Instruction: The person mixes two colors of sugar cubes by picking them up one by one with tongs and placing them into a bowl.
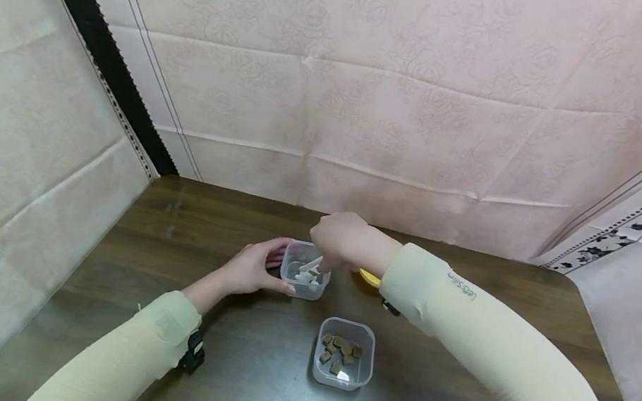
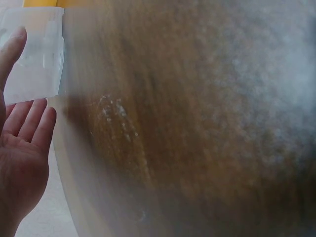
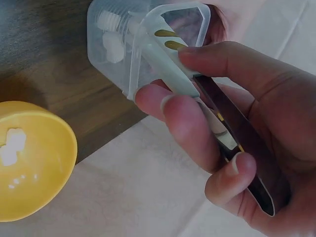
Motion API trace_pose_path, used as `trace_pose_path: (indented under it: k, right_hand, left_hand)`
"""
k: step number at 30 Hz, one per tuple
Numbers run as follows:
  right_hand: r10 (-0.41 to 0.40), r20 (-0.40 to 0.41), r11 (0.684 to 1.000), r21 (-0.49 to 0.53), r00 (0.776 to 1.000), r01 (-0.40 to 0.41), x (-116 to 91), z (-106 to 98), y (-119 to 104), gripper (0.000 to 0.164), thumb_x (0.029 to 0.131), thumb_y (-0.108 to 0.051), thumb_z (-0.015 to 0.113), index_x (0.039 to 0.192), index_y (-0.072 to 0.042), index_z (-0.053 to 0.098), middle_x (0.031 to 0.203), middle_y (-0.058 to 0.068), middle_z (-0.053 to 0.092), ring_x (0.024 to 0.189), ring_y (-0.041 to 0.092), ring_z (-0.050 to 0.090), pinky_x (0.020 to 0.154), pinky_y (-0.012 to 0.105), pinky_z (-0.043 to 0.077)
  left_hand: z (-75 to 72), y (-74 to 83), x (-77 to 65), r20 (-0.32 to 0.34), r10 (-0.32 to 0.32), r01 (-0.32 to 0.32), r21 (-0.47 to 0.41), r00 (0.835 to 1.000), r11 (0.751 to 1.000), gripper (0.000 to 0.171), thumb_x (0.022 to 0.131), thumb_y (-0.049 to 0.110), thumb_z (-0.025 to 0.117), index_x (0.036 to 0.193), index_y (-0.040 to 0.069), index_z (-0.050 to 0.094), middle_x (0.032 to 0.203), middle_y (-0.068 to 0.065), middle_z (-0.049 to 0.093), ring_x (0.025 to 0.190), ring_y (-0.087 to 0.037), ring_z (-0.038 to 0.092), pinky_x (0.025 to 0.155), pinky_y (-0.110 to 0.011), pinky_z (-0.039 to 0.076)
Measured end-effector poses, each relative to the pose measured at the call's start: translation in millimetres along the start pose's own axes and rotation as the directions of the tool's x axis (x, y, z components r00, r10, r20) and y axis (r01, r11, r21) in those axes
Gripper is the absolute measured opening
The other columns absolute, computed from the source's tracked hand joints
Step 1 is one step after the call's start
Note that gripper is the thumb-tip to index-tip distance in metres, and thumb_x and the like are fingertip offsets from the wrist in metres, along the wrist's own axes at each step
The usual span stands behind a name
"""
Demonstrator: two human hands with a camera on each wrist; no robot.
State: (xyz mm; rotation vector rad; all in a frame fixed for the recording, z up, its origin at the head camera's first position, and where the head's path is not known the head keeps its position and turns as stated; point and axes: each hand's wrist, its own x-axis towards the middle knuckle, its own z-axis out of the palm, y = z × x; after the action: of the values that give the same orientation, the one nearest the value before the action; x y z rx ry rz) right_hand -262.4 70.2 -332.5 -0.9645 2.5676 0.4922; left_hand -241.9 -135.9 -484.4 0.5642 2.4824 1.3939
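My left hand [image 1: 254, 269] holds a small clear plastic container [image 1: 311, 293] at its left side, thumb near the front and fingers behind. In the left wrist view, the thumb lies over the container wall [image 2: 37, 74] and the fingertips sit at its edge. My right hand [image 1: 346, 239] grips small tongs [image 3: 232, 118] with dark handles and pale, broad tips, pinched between thumb and fingers. The tips reach inside the container, among white chunks [image 3: 113, 47]. Whether a chunk sits between the tips, I cannot tell.
A yellow bowl [image 3: 39, 187] with white pieces in it stands right of the container, mostly behind my right wrist in the head view. Closer to me is a second clear container [image 1: 367, 366] with several brown cubes [image 1: 346, 348]. Patterned cloth [image 1: 372, 131] hangs behind the wooden table [image 1: 251, 375].
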Motion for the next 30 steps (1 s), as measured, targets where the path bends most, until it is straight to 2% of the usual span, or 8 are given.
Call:
trace_pose_path:
  k: [6,12,16,23,30]
  right_hand:
    - [-0.008,0.003,0.997,0.071,1.0,0.008,-9,-1,12,0.024,0.096,-0.036,0.078,0.102,-0.013,0.075,0.082,0.002,0.069,0.051,0.012,0.067,0.053,0.026,0.058]
    - [-0.029,-0.008,0.993,0.117,1.0,0.03,-19,-3,22,0.018,0.096,-0.033,0.077,0.089,-0.016,0.076,0.079,0.0,0.067,0.052,0.012,0.067,0.053,0.027,0.057]
    - [-0.02,-0.01,0.99,0.138,1.0,0.021,-25,-4,28,0.019,0.096,-0.031,0.078,0.084,-0.017,0.078,0.079,0.0,0.068,0.053,0.012,0.067,0.054,0.027,0.055]
    - [-0.009,-0.045,0.993,0.118,0.999,0.015,-38,-5,42,0.024,0.095,-0.029,0.077,0.075,-0.017,0.078,0.07,-0.004,0.068,0.052,0.01,0.067,0.051,0.025,0.051]
    - [0.011,-0.077,0.985,0.173,0.997,0.002,-53,-5,55,0.024,0.094,-0.024,0.076,0.07,-0.019,0.074,0.071,-0.005,0.068,0.051,0.01,0.066,0.049,0.025,0.049]
  left_hand:
    - [-0.3,-1.8,0.1,0.002,-0.001,0.001,-0.01,1.0,1.0,0.09,0.08,0.024,0.097,0.156,0.014,0.05,0.152,-0.008,0.059,0.142,-0.027,0.058,0.117,-0.042,0.048]
    - [0.1,-1.2,-0.4,0.003,0.007,-0.007,-0.008,1.0,1.0,0.091,0.081,0.026,0.097,0.157,0.012,0.048,0.154,-0.012,0.058,0.142,-0.031,0.057,0.117,-0.046,0.048]
    - [0.6,-0.9,-0.7,0.0,0.01,-0.01,-0.006,1.0,1.0,0.092,0.081,0.026,0.097,0.157,0.01,0.048,0.153,-0.013,0.058,0.141,-0.033,0.058,0.116,-0.047,0.048]
    - [1.1,0.1,1.5,0.002,0.014,-0.014,-0.002,1.0,1.0,0.092,0.08,0.023,0.098,0.157,0.009,0.049,0.151,-0.013,0.06,0.14,-0.031,0.059,0.117,-0.044,0.049]
    - [0.7,2.1,-0.7,-0.001,-0.001,0.001,0.01,1.0,1.0,0.092,0.081,0.023,0.097,0.157,0.009,0.048,0.153,-0.013,0.058,0.14,-0.031,0.058,0.117,-0.046,0.049]
